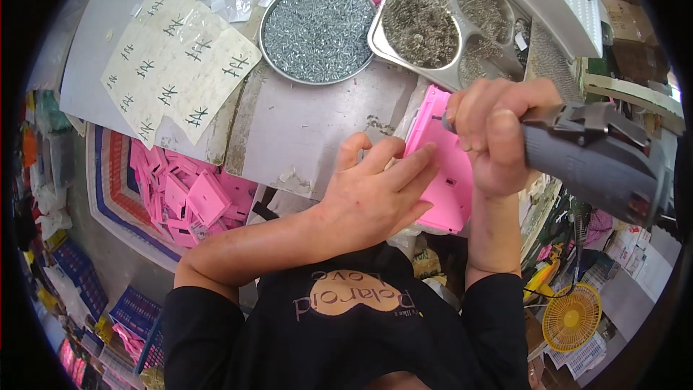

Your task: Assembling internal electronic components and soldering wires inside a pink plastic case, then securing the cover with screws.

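A pink plastic case (449, 191) lies in front of me at the right side of the bench, partly covered by both hands. My left hand (379, 188) rests on its left edge, fingers stretched out and apart over the pink surface. My right hand (498, 133) is closed around a grey electric screwdriver (588, 162), its body pointing to the right. The tool's dark tip (446, 123) is over the upper part of the case; whether it touches, I cannot tell.
A round metal tray of small screws (317, 32) stands at the back, beside a divided steel tray (374, 32) of small springs or metal parts. Marked paper (177, 65) lies left. Below it, a basket (108, 195) contains several pink cases (208, 198). A yellow basket (572, 318) is lower right.
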{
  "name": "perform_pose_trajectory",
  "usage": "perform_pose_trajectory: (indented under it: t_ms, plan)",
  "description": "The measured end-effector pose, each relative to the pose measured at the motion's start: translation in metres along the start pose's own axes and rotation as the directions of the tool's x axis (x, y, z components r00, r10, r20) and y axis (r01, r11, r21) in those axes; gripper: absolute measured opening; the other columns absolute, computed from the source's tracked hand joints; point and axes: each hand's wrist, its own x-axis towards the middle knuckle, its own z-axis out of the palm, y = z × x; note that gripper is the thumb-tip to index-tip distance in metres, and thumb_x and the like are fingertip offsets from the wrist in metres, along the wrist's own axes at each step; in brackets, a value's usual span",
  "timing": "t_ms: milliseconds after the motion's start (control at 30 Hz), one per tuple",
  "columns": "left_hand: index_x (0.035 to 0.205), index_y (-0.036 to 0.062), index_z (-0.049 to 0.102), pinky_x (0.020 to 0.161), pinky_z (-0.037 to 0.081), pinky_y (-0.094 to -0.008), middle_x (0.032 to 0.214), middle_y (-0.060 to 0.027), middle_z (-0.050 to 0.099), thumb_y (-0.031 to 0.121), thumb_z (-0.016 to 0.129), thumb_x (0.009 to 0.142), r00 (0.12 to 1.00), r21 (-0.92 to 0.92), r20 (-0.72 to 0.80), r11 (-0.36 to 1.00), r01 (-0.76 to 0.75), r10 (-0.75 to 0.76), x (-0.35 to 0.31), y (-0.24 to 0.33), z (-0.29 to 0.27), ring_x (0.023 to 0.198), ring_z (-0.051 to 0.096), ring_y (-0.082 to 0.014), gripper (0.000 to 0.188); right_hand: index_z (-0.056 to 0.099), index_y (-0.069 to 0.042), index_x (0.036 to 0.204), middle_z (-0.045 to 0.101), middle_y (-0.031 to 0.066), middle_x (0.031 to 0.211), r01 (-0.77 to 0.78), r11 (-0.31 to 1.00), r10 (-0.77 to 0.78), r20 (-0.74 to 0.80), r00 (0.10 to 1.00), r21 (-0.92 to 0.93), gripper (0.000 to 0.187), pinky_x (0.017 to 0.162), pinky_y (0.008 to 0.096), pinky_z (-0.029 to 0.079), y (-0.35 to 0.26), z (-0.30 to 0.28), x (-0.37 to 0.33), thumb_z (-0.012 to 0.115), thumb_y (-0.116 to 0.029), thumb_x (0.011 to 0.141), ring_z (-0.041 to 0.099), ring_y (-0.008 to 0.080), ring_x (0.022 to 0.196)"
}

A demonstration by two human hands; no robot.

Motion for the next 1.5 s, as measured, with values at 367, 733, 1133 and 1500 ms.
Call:
perform_pose_trajectory:
  t_ms: [367, 733, 1133, 1500]
  plan:
    - [0.113, 0.0124, 0.071, 0.092, 0.037, -0.0413, 0.121, -0.0019, 0.064, 0.027, 0.083, 0.073, 0.997, -0.203, -0.053, 0.978, 0.046, -0.058, 0.011, -0.012, -0.002, 0.103, 0.059, -0.0228, 0.044, 0.054, -0.01, 0.119, 0.046, -0.0044, 0.064, 0.006, 0.988, -0.022, 0.099, 0.995, 0.156, 0.029, 0.063, 0.0297, 0.044, -0.031, -0.018, 0.009, 0.057, -0.034, 0.102, 0.043, 0.0095, 0.054]
    - [0.091, 0.0113, 0.071, 0.081, 0.039, -0.0356, 0.088, -0.0005, 0.07, 0.009, 0.08, 0.076, 0.991, -0.357, -0.126, 0.934, 0.004, -0.052, 0.052, -0.024, -0.005, 0.085, 0.065, -0.019, 0.018, 0.052, -0.012, 0.115, 0.049, -0.0053, 0.065, 0.025, 0.982, -0.052, 0.141, 0.989, 0.188, 0.027, 0.066, 0.0302, 0.046, -0.053, -0.022, 0.002, 0.059, -0.034, 0.102, 0.045, 0.0091, 0.055]
    - [0.094, 0.0117, 0.076, 0.078, 0.038, -0.0325, 0.094, 0.0003, 0.075, 0.005, 0.078, 0.08, 0.979, -0.436, -0.19, 0.9, -0.023, -0.068, 0.045, -0.027, -0.001, 0.083, 0.066, -0.015, 0.015, 0.054, -0.015, 0.112, 0.052, -0.0072, 0.066, 0.019, 0.982, -0.044, 0.13, 0.991, 0.188, 0.027, 0.066, 0.0279, 0.047, -0.066, -0.023, -0.001, 0.064, -0.037, 0.099, 0.047, 0.0077, 0.055]
    - [0.115, 0.009, 0.072, 0.09, 0.041, -0.0379, 0.117, -0.0069, 0.071, 0.017, 0.084, 0.074, 0.967, -0.281, -0.25, 0.959, -0.03, -0.043, 0.043, -0.029, -0.009, 0.102, 0.065, -0.0208, 0.044, 0.056, -0.013, 0.115, 0.049, -0.005, 0.066, 0.045, 0.969, -0.07, 0.095, 0.993, 0.242, 0.024, 0.069, 0.0306, 0.046, -0.047, -0.026, 0.003, 0.059, -0.033, 0.101, 0.046, 0.0091, 0.057]
